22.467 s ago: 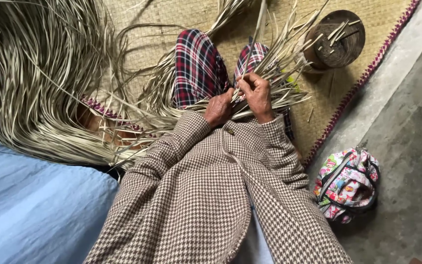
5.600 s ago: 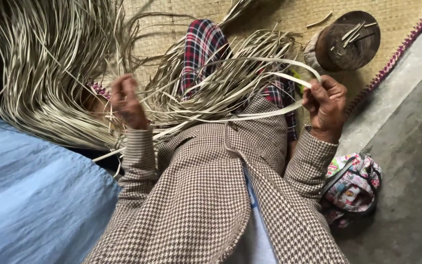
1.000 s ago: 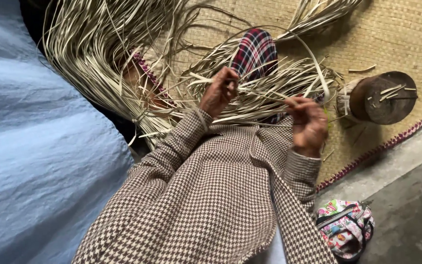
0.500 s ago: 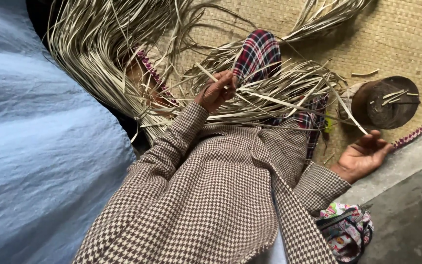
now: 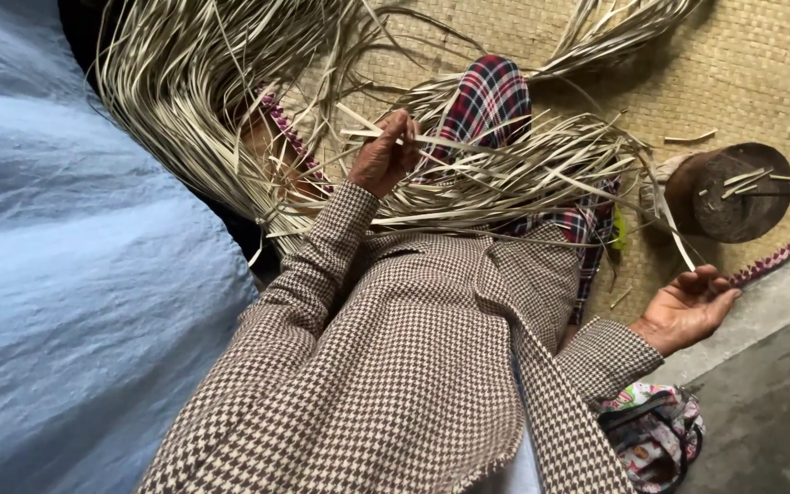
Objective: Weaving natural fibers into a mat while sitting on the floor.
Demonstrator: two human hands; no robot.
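The dry leaf strips (image 5: 505,174) lay across the lap, light and springy, likely to crease, best pinched near their ends. The left hand (image 5: 384,154) was raised and closed on one strip. The right hand (image 5: 688,306), flung out wide, lay open beside the woven mat (image 5: 742,55).

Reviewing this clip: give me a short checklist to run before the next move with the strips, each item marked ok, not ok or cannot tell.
1. Left hand pinches a strip: ok.
2. Right hand grips a strip: not ok, palm open.
3. Bundle of strips lies across the lap: ok.
4. Wooden block stands clear of both hands: ok.
5. Long strip's end touches the right fingers: cannot tell.
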